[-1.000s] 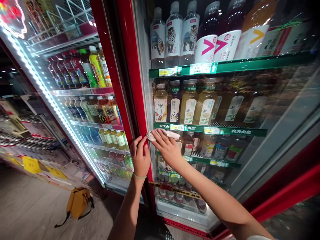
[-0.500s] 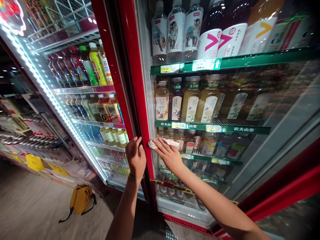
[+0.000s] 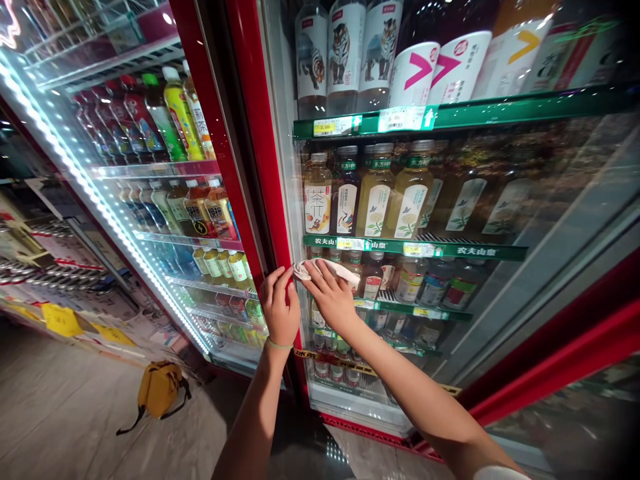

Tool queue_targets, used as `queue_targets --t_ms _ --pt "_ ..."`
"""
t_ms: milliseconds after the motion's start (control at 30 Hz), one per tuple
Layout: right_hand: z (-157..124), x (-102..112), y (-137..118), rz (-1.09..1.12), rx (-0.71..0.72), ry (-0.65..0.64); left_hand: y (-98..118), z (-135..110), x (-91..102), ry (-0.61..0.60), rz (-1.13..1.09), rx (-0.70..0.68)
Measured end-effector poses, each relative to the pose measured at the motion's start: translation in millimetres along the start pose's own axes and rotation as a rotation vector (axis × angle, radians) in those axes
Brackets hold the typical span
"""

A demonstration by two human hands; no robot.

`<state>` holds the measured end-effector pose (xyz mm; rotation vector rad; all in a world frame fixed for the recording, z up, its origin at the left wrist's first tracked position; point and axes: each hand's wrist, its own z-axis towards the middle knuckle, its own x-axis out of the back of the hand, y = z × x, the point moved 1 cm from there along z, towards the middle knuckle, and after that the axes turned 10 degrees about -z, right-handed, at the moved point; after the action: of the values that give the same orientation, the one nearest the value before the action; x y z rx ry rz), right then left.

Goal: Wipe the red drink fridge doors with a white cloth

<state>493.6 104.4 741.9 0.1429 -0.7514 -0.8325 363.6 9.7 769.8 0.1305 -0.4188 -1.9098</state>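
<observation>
My right hand point(image 3: 331, 297) lies with fingers outstretched over a white cloth point(image 3: 345, 272), pressing it to the glass door point(image 3: 500, 300) near its left edge. The cloth's folded end pokes out past the fingertips beside the red door frame point(image 3: 267, 160). Just left of it, my left hand point(image 3: 281, 307) is at the frame, its fingers slightly bent and apart, with nothing seen in them. Its fingertips come close to the cloth; whether they touch it I cannot tell. Behind the glass, bottled drinks point(image 3: 375, 197) stand in rows on green-edged shelves point(image 3: 415, 248).
To the left, a second lit fridge point(image 3: 150, 167) holds more bottles. A yellow backpack point(image 3: 159, 390) sits on the tiled floor point(image 3: 65, 413). Yellow tags point(image 3: 61, 320) hang from a display at far left. Another red frame point(image 3: 550, 360) crosses the lower right.
My left hand has shifted right and up along the red frame, closer to the cloth. My right hand and the cloth have moved slightly left and up. The view has shifted a little.
</observation>
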Motion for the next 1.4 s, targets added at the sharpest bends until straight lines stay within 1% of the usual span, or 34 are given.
queue_targets --t_ms 100,133,200,267,300,333,433,467,500,533,633,667,700,800,833,867,900,1000,1033,1067,1167,1200,1267,1333,1367,1400 --pt "-7.8 0.2 -1.3 0.011 0.095 0.007 1.2 -1.5 -0.3 -0.007 0.006 -0.008" --pt "-11.3 1.4 0.3 0.004 0.106 0.002 1.2 -1.7 0.2 -0.006 0.013 -0.011" --pt "-14.6 5.3 5.8 -0.019 0.050 -0.008 0.9 -2.0 1.3 0.000 0.021 -0.010" --pt "-13.1 8.7 11.0 -0.055 -0.059 0.004 1.0 -2.3 1.1 0.001 0.017 0.000" --pt "-12.1 9.5 12.4 -0.074 -0.092 0.018 1.4 -2.7 0.3 -0.003 0.009 0.005" --pt "-12.1 9.5 13.0 -0.089 -0.092 0.031 2.0 -3.3 -0.9 -0.009 -0.001 0.009" --pt "-20.8 8.1 15.5 -0.094 0.032 0.041 3.7 -6.5 -6.3 -0.025 -0.038 0.010" --pt "-25.3 8.5 18.4 -0.088 0.062 0.031 4.3 -7.8 -8.5 -0.027 -0.049 0.008" --pt "-29.1 9.9 22.7 -0.084 0.064 0.021 5.0 -9.1 -11.0 -0.026 -0.059 0.005" --pt "-31.5 12.2 28.1 -0.086 0.036 0.015 5.9 -10.3 -13.8 -0.026 -0.065 0.003" --pt "-30.9 20.5 44.2 -0.097 -0.121 0.022 10.3 -12.8 -23.8 -0.036 -0.063 0.002" --pt "-30.4 22.3 47.8 -0.099 -0.151 0.028 12.3 -13.3 -27.2 -0.040 -0.060 -0.002" --pt "-31.2 23.1 50.1 -0.099 -0.153 0.027 14.3 -13.6 -30.3 -0.044 -0.058 -0.009" --pt "-43.3 22.9 54.2 -0.098 -0.028 0.011 19.4 -14.2 -37.2 -0.043 -0.065 -0.052" --pt "-48.7 23.4 56.3 -0.103 0.002 0.008 20.5 -14.3 -38.8 -0.043 -0.068 -0.062" --pt "-53.2 24.5 59.3 -0.115 0.001 0.010 21.5 -14.3 -40.4 -0.044 -0.070 -0.067" --pt "-56.2 26.3 62.8 -0.132 -0.033 0.019 22.5 -14.3 -42.1 -0.046 -0.071 -0.066" --pt "-57.0 32.0 72.5 -0.180 -0.199 0.050 26.9 -14.6 -48.6 -0.064 -0.082 -0.056" --pt "-57.1 32.7 74.3 -0.186 -0.217 0.059 28.8 -14.9 -51.0 -0.069 -0.087 -0.060" --pt "-58.6 32.6 75.6 -0.186 -0.200 0.062 30.7 -15.4 -53.2 -0.072 -0.091 -0.068" --pt "-71.8 30.0 80.4 -0.170 -0.067 0.044 35.2 -17.0 -57.8 -0.064 -0.072 -0.086" --pt "-77.1 29.7 83.6 -0.167 -0.054 0.038 36.4 -17.4 -59.0 -0.059 -0.057 -0.086" --pt "-83.9 31.2 91.5 -0.174 -0.118 0.044 39.5 -18.2 -62.2 -0.051 -0.031 -0.084" --pt "-84.5 34.3 98.3 -0.193 -0.231 0.060 44.4 -19.6 -67.2 -0.048 -0.023 -0.089" --pt "-83.8 35.5 100.3 -0.200 -0.264 0.064 47.4 -20.6 -70.3 -0.049 -0.024 -0.093" --pt "-83.7 36.4 101.3 -0.202 -0.261 0.059 50.5 -21.9 -73.4 -0.053 -0.027 -0.095"
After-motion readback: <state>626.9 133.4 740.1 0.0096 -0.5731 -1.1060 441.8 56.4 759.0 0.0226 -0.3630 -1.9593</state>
